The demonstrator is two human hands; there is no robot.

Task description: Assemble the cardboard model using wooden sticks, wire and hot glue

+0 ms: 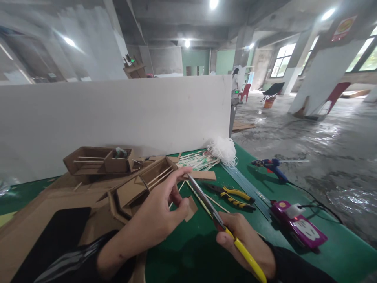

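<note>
My right hand (244,239) grips a pair of scissors (206,202) by the yellow handles. Their long metal blades look closed and point up and to the left. My left hand (160,208) is half curled, with a gap between thumb and forefinger. Its forefinger tip is at the tip of the blades; whether it touches them I cannot tell. Behind the left hand lies a cardboard box with thin sticks across it (156,173). Loose sticks and a small cardboard piece (191,209) rest on the green table beneath.
Yellow-handled pliers (235,196), clear glue sticks (247,184), a blue glue gun (271,167) and a purple power strip (299,226) lie to the right. White elastic cord (223,152) is heaped by the white board (118,114). Another cardboard box (91,167) and a black flat object (55,239) are left.
</note>
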